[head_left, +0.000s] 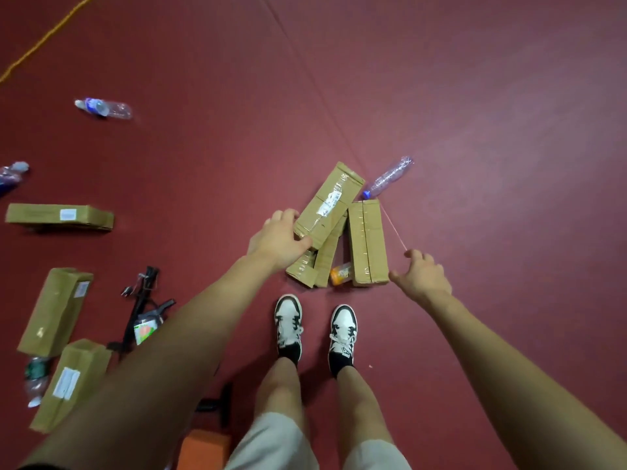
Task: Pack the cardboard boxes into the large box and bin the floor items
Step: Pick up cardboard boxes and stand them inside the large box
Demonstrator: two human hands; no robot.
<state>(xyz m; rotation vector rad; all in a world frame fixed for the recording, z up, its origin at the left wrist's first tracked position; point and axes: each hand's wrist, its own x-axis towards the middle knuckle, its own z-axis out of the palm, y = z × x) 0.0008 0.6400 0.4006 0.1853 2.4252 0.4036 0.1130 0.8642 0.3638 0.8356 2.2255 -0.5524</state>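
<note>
A pile of long cardboard boxes lies on the red floor in front of my feet. My left hand (pixel 281 237) grips the near end of the top taped box (pixel 327 205), which leans across a lower box (pixel 319 262). Another box (pixel 368 242) lies to the right. My right hand (pixel 420 276) hovers with fingers spread just right of that box, holding nothing. A clear plastic bottle (pixel 388 178) lies behind the pile. A small orange bottle (pixel 341 273) sits between the boxes. The large box is not in view.
More cardboard boxes lie at left (pixel 61 217), (pixel 56 310), (pixel 71 385). Plastic bottles lie at far left (pixel 103 107), (pixel 13 174), (pixel 35 378). A black tool with cables (pixel 142 307) and an orange block (pixel 203 449) sit near my left leg.
</note>
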